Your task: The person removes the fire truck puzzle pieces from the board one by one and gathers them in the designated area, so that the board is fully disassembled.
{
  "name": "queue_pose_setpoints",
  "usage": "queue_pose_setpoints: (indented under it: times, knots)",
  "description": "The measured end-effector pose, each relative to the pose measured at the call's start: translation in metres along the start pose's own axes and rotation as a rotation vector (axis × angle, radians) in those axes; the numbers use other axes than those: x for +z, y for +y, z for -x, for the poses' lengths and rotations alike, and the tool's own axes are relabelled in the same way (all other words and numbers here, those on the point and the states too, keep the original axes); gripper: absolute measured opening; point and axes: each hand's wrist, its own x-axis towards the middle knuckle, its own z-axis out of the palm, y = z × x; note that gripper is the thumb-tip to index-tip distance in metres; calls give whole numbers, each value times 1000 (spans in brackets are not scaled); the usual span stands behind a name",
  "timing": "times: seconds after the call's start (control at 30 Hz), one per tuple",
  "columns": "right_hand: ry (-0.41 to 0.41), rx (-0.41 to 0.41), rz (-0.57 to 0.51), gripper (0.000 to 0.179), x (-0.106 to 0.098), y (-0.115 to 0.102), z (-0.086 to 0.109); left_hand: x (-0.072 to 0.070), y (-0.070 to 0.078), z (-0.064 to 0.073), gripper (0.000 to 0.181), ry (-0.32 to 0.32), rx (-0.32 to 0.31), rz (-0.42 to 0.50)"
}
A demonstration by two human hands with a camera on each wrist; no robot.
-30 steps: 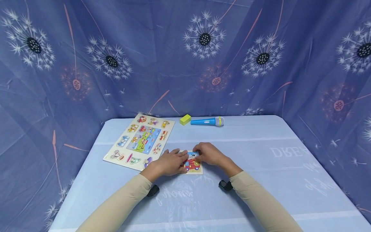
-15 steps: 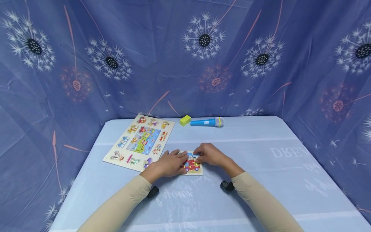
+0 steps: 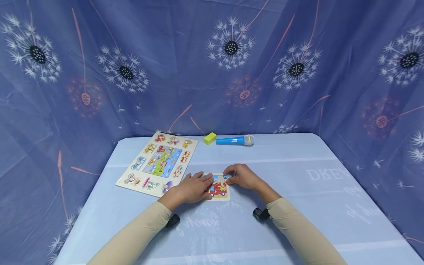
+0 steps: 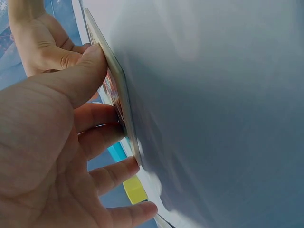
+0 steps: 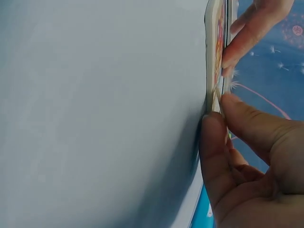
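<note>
the puzzle [image 3: 216, 190] is lying on the table [image 3: 215, 239] directly between the two grips, its red truck showing between the hands. the right hand [image 3: 243, 176] is pinching, thumb and finger almost together, a small piece [image 3: 227, 176] at the puzzle's far right corner; in the right wrist view the thumb is pressing from the face side while a finger is bearing on the outer edge. the piece is appearing slightly tilted within the pinch; whether it is wholly clearing its seat cannot be told. the left hand [image 3: 193, 187] is spreading its fingers over the puzzle's left part, left of the pinch, with the thumb bracing the near edge, and is pressing rather than grasping.

handling: the puzzle is probably behaving as a light, stiff, thin slab, readily sliding unless the left palm side is weighting it. the piece is likely weighing very little and not bending; its printed face is looking smooth, so dry fingertips are perhaps slipping there. its cut edge is offering the surest hold, its corners the likeliest chips.

beyond the pinch, the mic [image 3: 235, 140] and block [image 3: 210, 138] are lying well apart; the board [image 3: 121, 183] is lying left of it, just beside the left hand.
</note>
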Motion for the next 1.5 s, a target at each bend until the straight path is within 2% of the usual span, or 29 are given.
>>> queue_pose_setpoints:
  times: [0.1,0.33,0.47,0.6,0.7,0.9,1.03,1.2,1.5]
  knots:
    - [2,16,-12,29,-1,2,1,1,0,1,70,1,6,3]
    - [-41,-19,46,37,-7,3,6,1,0,1,70,3,7,0]
    - [-54,-22,44,37,-14,8,11,1,1,2,69,7,8,5]
    - [-33,-16,-18,38,-30,28,21,2,1,3,69,22,16,4]
    - [-17,17,-64,40,-49,48,32,3,1,3,68,34,18,-3]
    - [2,88,-42,42,-92,94,56,3,1,4,69,34,20,-2]
    - [44,107,-50,41,-108,111,67,1,1,4,69,16,12,7]
    - [42,102,-12,38,-113,120,71,1,-1,4,70,4,4,14]
    - [57,96,22,35,-115,124,71,1,-2,4,69,17,19,28]
